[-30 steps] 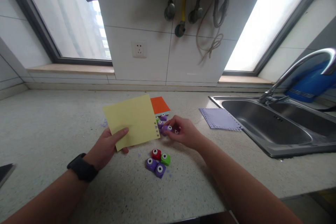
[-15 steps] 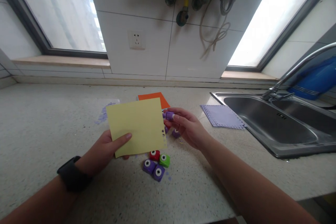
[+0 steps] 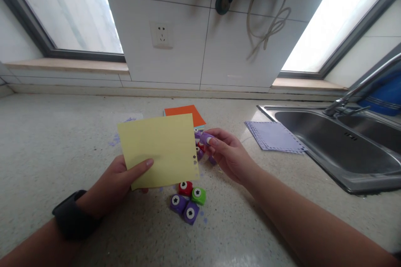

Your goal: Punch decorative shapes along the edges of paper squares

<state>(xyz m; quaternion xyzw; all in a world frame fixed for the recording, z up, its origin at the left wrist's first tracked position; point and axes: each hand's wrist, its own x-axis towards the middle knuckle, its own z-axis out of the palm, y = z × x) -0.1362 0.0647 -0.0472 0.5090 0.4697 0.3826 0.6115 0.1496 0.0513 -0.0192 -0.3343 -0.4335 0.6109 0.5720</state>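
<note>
My left hand grips a yellow sheet of paper, thumb on top and most fingers hidden beneath. Punched shapes and faint marks run along the lower part of its right edge. Between the thumb and fingers of my right hand is a small purple craft punch, tilted and just right of the sheet's edge. Behind and below it sit more punches, partly covered by the paper and hand. Nearer me stand a red punch, a green punch and two purple punches in a cluster.
An orange sheet tops a paper stack behind the yellow one. Lilac sheets with punched edges lie at the right, against the steel sink. Purple scraps are scattered on the speckled counter. A wall with a socket rises behind.
The view has shifted slightly. My right hand has tilted the purple punch and holds it slightly farther from the yellow paper's right edge. The left hand keeps its hold on the sheet.
</note>
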